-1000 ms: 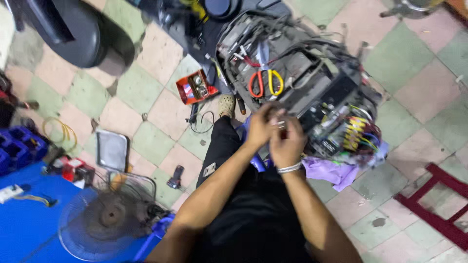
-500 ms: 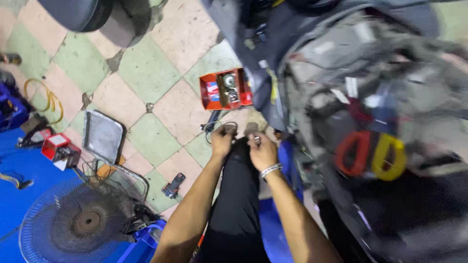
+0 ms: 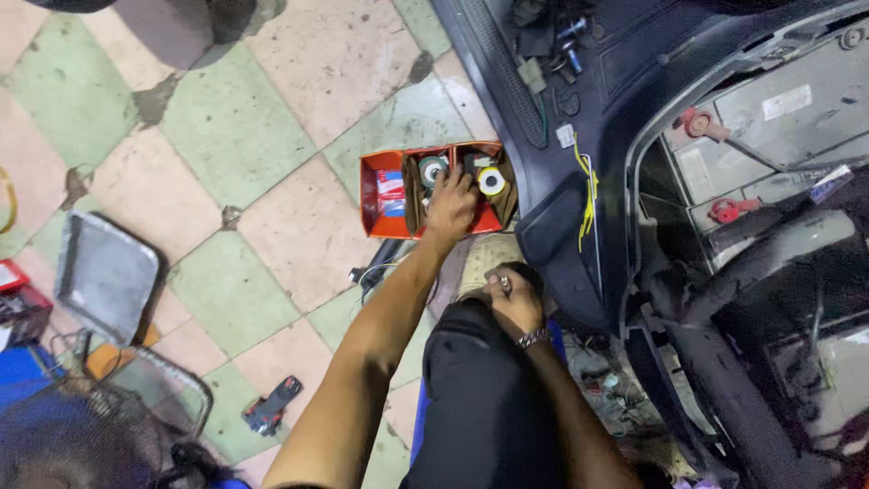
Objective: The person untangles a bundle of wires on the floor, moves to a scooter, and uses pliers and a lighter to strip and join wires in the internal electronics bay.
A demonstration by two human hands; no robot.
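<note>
My left hand (image 3: 450, 205) reaches into an open red box (image 3: 375, 196) on the tiled floor, its fingers down among rolls of tape; a white roll (image 3: 491, 181) and a grey roll (image 3: 432, 169) lie beside the fingers. What the fingers touch is hidden. My right hand (image 3: 513, 302) rests by my knee, closed around a small metal part (image 3: 505, 286). My dark trouser leg (image 3: 484, 398) fills the lower middle.
A dark scooter body (image 3: 579, 136) with exposed batteries (image 3: 769, 118) and yellow wires (image 3: 587, 195) fills the right. A grey metal tray (image 3: 104, 276), a fan grille (image 3: 81, 435) and a small dark tool (image 3: 272, 409) lie on the left floor.
The view swung and closed in on the floor. My left hand left my right hand and stretched forward into the red box; my right hand stayed near the knee.
</note>
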